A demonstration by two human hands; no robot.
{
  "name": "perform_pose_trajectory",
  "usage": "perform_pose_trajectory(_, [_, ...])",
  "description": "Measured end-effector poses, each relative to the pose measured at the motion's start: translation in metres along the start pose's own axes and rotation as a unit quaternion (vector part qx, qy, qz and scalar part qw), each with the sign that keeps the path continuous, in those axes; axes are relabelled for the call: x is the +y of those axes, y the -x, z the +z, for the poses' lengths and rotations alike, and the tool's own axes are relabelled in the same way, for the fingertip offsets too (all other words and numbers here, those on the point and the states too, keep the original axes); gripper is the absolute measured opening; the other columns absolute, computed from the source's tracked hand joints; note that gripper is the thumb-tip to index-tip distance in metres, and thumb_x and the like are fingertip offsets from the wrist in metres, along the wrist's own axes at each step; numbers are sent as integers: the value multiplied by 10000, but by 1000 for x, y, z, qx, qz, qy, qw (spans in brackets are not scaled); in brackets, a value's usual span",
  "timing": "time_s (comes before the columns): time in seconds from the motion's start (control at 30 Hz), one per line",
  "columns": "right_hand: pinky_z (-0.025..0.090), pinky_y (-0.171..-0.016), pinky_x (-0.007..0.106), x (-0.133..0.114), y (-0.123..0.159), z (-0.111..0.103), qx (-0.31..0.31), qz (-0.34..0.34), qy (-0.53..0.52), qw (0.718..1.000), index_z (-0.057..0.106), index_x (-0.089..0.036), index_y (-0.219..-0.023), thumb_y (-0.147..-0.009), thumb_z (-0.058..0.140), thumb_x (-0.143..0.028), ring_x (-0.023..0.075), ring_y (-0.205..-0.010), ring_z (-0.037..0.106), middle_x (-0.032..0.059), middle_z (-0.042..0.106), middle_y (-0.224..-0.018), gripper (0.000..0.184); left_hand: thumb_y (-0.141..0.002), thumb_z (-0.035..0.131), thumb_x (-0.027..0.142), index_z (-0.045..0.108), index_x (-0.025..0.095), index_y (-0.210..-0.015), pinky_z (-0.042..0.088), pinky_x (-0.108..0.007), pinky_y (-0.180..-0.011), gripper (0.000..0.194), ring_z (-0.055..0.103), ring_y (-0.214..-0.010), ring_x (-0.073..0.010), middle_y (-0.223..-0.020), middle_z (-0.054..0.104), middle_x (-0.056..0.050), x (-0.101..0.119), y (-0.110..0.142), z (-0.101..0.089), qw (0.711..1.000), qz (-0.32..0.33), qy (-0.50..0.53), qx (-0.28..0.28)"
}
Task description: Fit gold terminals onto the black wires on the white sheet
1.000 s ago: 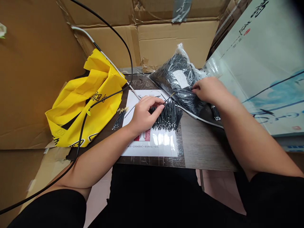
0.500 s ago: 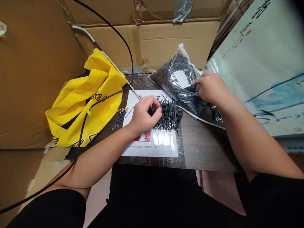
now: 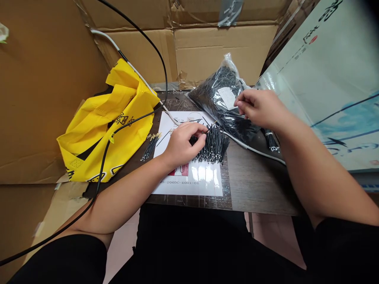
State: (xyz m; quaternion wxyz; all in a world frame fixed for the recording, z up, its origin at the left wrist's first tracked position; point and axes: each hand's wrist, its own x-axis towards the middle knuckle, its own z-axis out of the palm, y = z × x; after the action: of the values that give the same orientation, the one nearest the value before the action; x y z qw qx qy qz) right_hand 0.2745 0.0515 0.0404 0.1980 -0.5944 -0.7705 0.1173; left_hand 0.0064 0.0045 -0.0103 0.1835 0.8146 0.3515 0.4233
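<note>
My left hand [image 3: 181,142] rests on a loose pile of thin black wires [image 3: 213,146] that lies on a white laminated sheet [image 3: 192,178]; its thumb and fingers are pinched on one wire at the pile's top edge. My right hand [image 3: 261,108] hovers over a clear plastic bag full of black wires [image 3: 220,94], with its fingertips pinched together on something I cannot make out. A small separate bunch of wires with gold tips [image 3: 150,145] lies to the left of the sheet.
A yellow bag [image 3: 103,130] sits at the left of the dark wooden table [image 3: 254,185]. A black cable [image 3: 103,157] and a white cable [image 3: 136,73] cross it. Cardboard boxes [image 3: 207,51] stand behind and to the left, a printed board [image 3: 331,79] on the right.
My right hand has lifted off the plastic bag and shifted slightly left, with its fingertips now pinched. My left hand stayed on the wire pile, only adjusting its fingers.
</note>
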Motion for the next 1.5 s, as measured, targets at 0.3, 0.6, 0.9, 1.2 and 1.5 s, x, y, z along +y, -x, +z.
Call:
perform_pose_trajectory(0.3, [509, -735, 325, -61, 28, -3, -113, -118, -186, 969, 636, -237, -980, -921, 547, -420, 132, -677, 629, 10, 751, -871, 212, -827, 582, 158, 668, 200, -949, 483, -280, -792, 155, 589, -741, -102, -738, 655, 20, 1, 1, -2, 1000, 15, -23, -5])
perform_pose_trajectory(0.6, [469, -723, 293, -66, 30, 9, -61, -134, -193, 970, 656, -194, -913, -896, 606, -310, 123, -680, 626, 11, 728, -793, 128, -870, 607, 238, 672, 193, -920, 462, -264, -759, 93, 560, -709, -92, -713, 643, 18, -2, 1, 0, 1000, 12, -19, -3])
perform_pose_trajectory(0.9, [421, -659, 256, -69, 31, 17, 4, -146, -172, 974, 725, -175, -823, -854, 689, -331, 105, -651, 591, 4, 697, -712, 163, -898, 624, 302, 685, 189, -884, 457, -245, -728, 130, 553, -686, -75, -712, 646, 21, -2, 0, 0, 1000, 23, -11, 7])
perform_pose_trajectory(1.2, [382, -630, 255, -66, 30, 16, -7, -174, -131, 976, 748, -173, -824, -871, 678, -360, 90, -596, 545, 3, 683, -670, 204, -896, 626, 259, 694, 199, -884, 460, -250, -743, 91, 552, -692, -79, -705, 661, 28, -1, 0, -1, 998, 57, -26, 12])
perform_pose_trajectory(1.5, [316, -627, 260, -70, 31, 19, -54, -189, -64, 978, 727, -191, -788, -915, 609, -394, 87, -570, 497, -9, 653, -634, 266, -905, 605, 258, 654, 194, -849, 445, -260, -729, 97, 525, -699, -92, -698, 652, 24, 0, 0, -2, 994, 95, -51, 0])
